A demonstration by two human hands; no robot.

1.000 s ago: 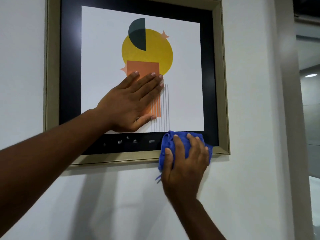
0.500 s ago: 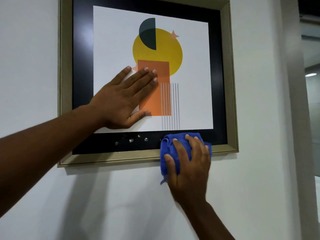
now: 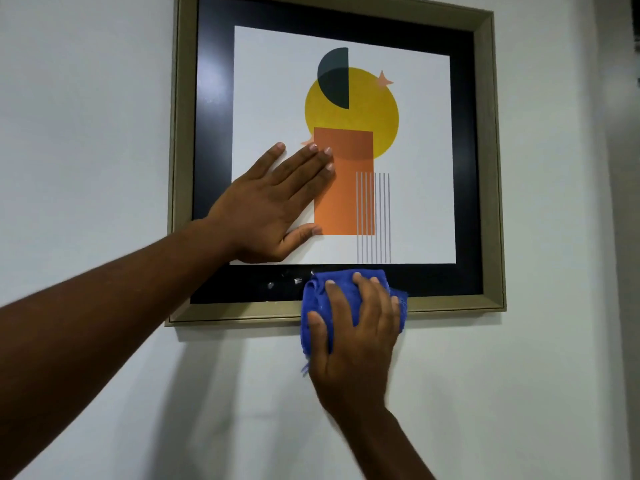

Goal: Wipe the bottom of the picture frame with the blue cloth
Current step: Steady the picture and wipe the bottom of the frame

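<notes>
The picture frame [image 3: 491, 168] runs off the top edge, so its upper rail is only partly seen. The right hand [image 3: 353, 344] covers most of the blue cloth [image 3: 313, 303], and the two together hide a stretch of the bottom rail. The left hand [image 3: 273, 209] masks the print's lower-left corner. Small pale specks [image 3: 284, 280] just left of the cloth are too small to identify — marks or reflections. The far right is dim and blurred.

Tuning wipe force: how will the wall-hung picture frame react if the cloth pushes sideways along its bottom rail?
The picture frame looks rigid but probably hangs loosely, so it may swing or skew; the left hand lies flat on its front, likely bracing it. The blue cloth, bunched under the right hand, looks soft and should conform to the rail.
</notes>
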